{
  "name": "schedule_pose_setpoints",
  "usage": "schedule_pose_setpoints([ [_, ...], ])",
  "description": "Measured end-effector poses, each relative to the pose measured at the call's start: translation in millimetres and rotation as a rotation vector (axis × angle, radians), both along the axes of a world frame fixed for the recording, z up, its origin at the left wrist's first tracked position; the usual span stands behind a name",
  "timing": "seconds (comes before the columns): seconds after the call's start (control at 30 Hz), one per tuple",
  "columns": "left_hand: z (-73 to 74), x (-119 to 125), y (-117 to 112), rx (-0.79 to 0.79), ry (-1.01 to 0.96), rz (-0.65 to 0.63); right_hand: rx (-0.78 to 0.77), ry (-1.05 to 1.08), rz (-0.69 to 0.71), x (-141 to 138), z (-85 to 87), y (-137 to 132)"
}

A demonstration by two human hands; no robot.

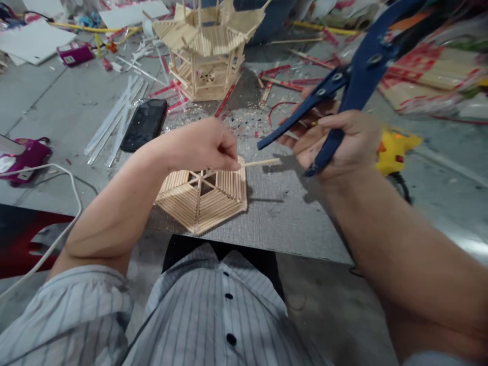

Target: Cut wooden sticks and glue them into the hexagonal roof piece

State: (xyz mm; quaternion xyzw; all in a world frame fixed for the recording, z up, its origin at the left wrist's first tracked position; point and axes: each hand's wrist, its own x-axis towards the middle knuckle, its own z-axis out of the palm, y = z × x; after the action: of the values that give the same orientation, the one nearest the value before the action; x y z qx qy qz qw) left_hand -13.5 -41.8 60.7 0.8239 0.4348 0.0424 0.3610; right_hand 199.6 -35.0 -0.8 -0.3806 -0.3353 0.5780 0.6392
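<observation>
My left hand (202, 145) pinches a thin wooden stick (263, 162) that juts out to the right over a small hexagonal roof of wooden sticks (202, 195). The roof lies on a grey mat (282, 213) in front of me. My right hand (339, 145) is closed around the handles of blue cutting pliers (343, 86). The pliers' jaws point left, just above and right of the stick's free end.
A taller pavilion of wooden sticks (208, 48) stands at the back. A black phone (145, 124) and loose white sticks (114, 119) lie to the left. A yellow glue gun (394, 152) sits right of my hand. A white cable (72, 203) runs along the left.
</observation>
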Motion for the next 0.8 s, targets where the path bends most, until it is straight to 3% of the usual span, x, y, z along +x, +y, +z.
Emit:
schedule_pose_setpoints([
  [0.2,-7.0,2.9,1.0,-0.082,0.250,-0.171,0.065,-0.012,0.079,17.6,-22.1,12.8],
  [0.37,-15.3,2.0,6.5,-0.108,0.355,-0.301,0.069,-0.010,0.103,14.9,-22.6,8.8],
  [0.6,-12.5,-0.7,9.2,-0.038,0.424,-0.287,0.043,-0.061,0.051,5.8,-11.8,4.5],
  [0.8,-14.7,1.2,9.4,-0.030,0.489,-0.325,0.039,-0.038,0.050,7.5,-17.3,5.7],
])
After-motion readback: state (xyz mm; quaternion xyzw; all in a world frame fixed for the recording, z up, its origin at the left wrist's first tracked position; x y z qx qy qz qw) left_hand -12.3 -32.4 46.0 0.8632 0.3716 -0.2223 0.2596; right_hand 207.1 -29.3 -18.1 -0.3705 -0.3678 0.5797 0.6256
